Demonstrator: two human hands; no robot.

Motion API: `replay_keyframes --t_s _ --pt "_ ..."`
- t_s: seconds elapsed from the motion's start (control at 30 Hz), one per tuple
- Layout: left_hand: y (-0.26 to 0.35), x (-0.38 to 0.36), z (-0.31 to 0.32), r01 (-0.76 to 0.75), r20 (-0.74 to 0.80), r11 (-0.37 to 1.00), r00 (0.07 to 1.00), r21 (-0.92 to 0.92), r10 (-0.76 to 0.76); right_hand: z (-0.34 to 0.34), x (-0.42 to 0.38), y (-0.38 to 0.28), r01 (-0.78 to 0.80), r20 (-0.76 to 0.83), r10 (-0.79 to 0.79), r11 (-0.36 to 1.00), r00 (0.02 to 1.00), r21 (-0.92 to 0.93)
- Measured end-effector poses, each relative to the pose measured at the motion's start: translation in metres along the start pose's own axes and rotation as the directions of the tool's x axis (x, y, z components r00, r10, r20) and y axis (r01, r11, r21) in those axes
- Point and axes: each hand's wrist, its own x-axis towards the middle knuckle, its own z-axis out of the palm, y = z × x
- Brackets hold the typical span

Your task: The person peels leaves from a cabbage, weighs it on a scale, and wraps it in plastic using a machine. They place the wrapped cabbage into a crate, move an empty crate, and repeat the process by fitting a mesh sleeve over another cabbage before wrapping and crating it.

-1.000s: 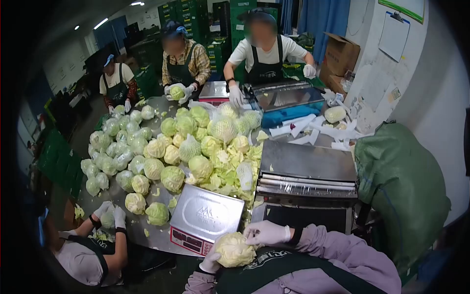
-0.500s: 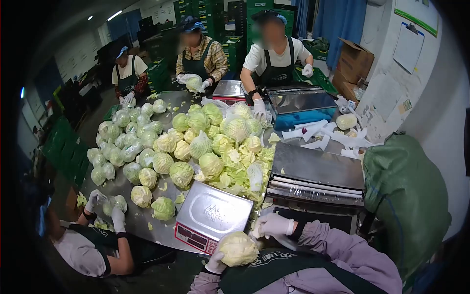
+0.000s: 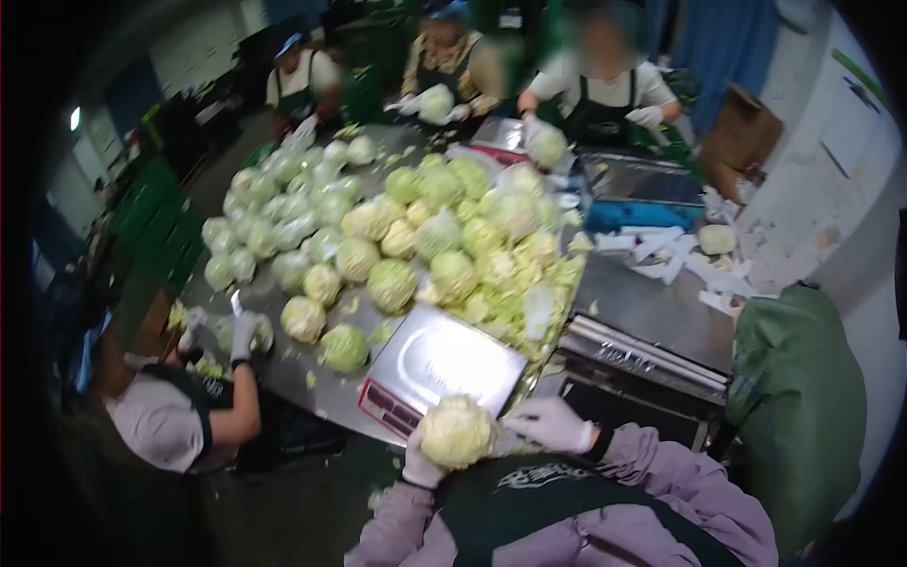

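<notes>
My left hand [image 3: 424,463], in a white glove, grips a pale, trimmed cabbage [image 3: 458,433] from its left side, in front of my apron. Just right of the cabbage is my gloved right hand [image 3: 550,423], its fingers drawn together and pointing at it. Whatever those fingers may hold is too small or blurred to make out. Beyond the cabbage stands a digital scale [image 3: 453,354] with a steel plate and a red front, and the cabbage overlaps its near edge in view.
Cabbages [image 3: 392,283] and loose leaves [image 3: 505,279] heap behind the scale; wrapped cabbages [image 3: 283,203] lie farther left. A film wrapping machine [image 3: 647,364] is at right, beside a green sack [image 3: 803,378]. A co-worker [image 3: 170,416] works at left; several others stand across the table.
The whole view has shifted and blurred. My right hand has moved slightly away from the cabbage, which stays in my left hand. The co-worker at back right now holds a cabbage over the far scale.
</notes>
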Motion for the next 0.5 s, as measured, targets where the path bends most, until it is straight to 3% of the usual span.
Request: replay_keyframes --t_s 0.03,0.1,0.13,0.17,0.2,0.23,0.27,0.3,0.37,0.43,0.47,0.5 --pt "0.010 0.011 -0.009 0.006 -0.047 1.000 0.999 0.029 -0.005 -0.003 -0.001 0.008 -0.167 0.006 0.167 0.986 0.986 -0.028" --pt "0.041 0.025 -0.004 0.014 -0.061 0.994 0.998 0.104 -0.007 0.001 -0.004 0.036 -0.190 -0.042 0.195 0.975 0.980 0.112" --pt "0.053 0.037 -0.017 -0.033 -0.076 0.967 0.996 0.253 0.053 0.001 -0.003 0.041 -0.289 0.001 0.299 0.919 0.954 0.269" --pt "0.066 0.051 -0.028 -0.097 -0.092 0.850 0.981 0.518 0.168 0.003 -0.002 0.044 -0.385 0.055 0.400 0.825 0.915 0.413" --pt "0.081 0.065 -0.026 -0.007 -0.109 0.779 0.989 0.627 0.097 0.009 0.000 0.052 -0.344 0.022 0.375 0.823 0.927 0.453" --pt "0.091 0.076 -0.012 -0.008 -0.067 0.649 0.994 0.760 0.091 0.011 -0.001 0.054 -0.326 -0.015 0.354 0.874 0.935 0.361" --pt "0.093 0.090 -0.010 -0.058 0.008 0.435 0.993 0.899 0.116 0.011 -0.002 0.055 -0.287 -0.026 0.313 0.897 0.949 0.337" --pt "0.093 0.097 0.003 -0.015 -0.017 0.376 0.997 0.926 0.082 0.012 -0.004 0.052 -0.247 -0.028 0.270 0.915 0.963 0.320" --pt "0.089 0.110 0.009 0.027 0.009 -0.218 0.987 0.976 0.163 0.007 -0.003 0.045 -0.385 0.022 0.417 0.816 0.909 0.431" --pt "0.078 0.119 0.014 0.124 -0.096 -0.234 0.987 0.964 0.127 0.002 0.001 0.054 -0.205 -0.091 0.346 0.726 0.934 0.657" --pt "0.073 0.119 0.019 0.148 -0.129 -0.263 0.988 0.953 0.089 -0.019 -0.004 0.035 -0.239 -0.119 0.378 0.768 0.918 0.594" --pt "0.065 0.123 0.025 0.144 -0.128 -0.265 0.989 0.953 0.079 -0.033 -0.007 0.024 -0.174 -0.208 0.370 0.770 0.905 0.614"
